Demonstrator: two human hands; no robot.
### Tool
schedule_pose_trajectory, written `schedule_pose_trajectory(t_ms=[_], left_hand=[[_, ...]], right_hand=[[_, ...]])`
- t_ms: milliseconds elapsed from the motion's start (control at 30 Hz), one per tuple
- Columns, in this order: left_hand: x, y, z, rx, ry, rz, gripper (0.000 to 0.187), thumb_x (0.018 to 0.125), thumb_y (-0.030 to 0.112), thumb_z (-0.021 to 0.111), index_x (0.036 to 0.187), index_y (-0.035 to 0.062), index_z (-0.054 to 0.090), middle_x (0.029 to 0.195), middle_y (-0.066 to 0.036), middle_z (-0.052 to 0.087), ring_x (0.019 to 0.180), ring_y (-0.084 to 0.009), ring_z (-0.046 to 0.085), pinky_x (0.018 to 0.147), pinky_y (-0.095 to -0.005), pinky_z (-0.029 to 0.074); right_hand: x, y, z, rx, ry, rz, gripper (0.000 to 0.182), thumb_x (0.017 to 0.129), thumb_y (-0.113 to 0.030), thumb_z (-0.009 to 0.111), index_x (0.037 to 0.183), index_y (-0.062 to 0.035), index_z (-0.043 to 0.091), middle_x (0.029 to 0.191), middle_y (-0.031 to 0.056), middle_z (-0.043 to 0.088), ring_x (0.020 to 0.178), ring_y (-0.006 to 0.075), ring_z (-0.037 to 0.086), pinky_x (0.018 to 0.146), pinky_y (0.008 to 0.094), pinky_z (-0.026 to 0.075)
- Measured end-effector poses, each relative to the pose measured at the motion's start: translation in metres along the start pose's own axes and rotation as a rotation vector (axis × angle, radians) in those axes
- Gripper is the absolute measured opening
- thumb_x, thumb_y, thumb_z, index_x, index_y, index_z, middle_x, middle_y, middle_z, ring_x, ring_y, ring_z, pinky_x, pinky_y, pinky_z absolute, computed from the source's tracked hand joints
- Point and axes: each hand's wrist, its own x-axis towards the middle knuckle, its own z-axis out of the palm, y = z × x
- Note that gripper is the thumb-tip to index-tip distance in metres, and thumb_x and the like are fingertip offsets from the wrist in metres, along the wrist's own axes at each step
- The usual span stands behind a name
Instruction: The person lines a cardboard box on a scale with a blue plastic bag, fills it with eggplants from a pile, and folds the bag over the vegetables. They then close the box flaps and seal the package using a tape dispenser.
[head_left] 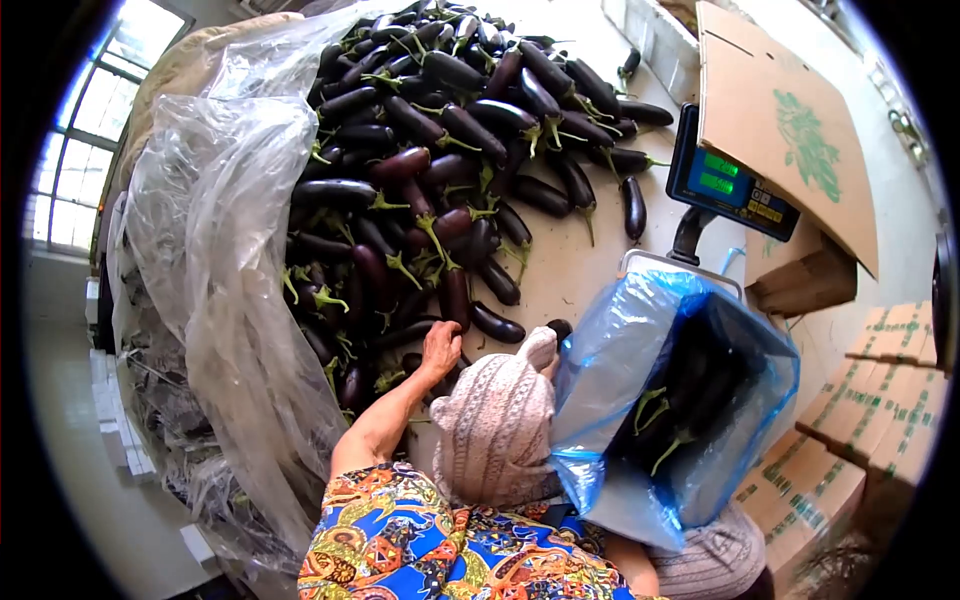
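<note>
My left hand (442,350) reaches into the near edge of a heap of dark purple eggplants (420,130). Its fingers are closed around the lower end of one eggplant (455,298), which still lies among the others. Another eggplant (496,322) rests just to the right of it. Of my right arm only a bit of forearm (632,565) shows, low in the view. A sliver of skin beside a dark eggplant end (561,328) may be my right hand, mostly hidden behind beige knitted cloth (500,420).
At right, a box lined with blue plastic (620,350) holds several eggplants (690,390) and stands on a scale with a lit display (718,178). A cardboard box (770,120) stands behind. Stacked cartons (810,490) are at lower right, crumpled clear plastic sheeting (215,220) at left.
</note>
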Motion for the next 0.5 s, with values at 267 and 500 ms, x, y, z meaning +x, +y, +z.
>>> schedule_pose_trajectory(t_ms=[267,500], left_hand=[[-0.010,0.001,-0.015,-0.182,0.031,0.051,0.022,0.080,0.013,0.062,0.100,0.0029,0.066,0.094,-0.018,0.063,0.089,-0.0344,0.063,0.080,-0.0414,0.051],[-0.083,-0.036,-0.018,-0.184,0.017,-0.176,0.029,0.079,0.019,0.062,0.101,0.0015,0.069,0.093,-0.019,0.068,0.088,-0.0339,0.067,0.081,-0.0420,0.052]], right_hand=[[-0.006,-0.016,0.021,0.027,0.119,0.037,0.047,0.091,-0.024,0.060,0.131,-0.0029,0.051,0.126,0.0219,0.053,0.120,0.0350,0.049,0.104,0.0420,0.036],[-0.026,-0.034,0.015,0.100,0.161,0.008,0.048,0.091,-0.025,0.061,0.133,-0.0029,0.050,0.131,0.0209,0.051,0.124,0.0340,0.047,0.107,0.0409,0.033]])
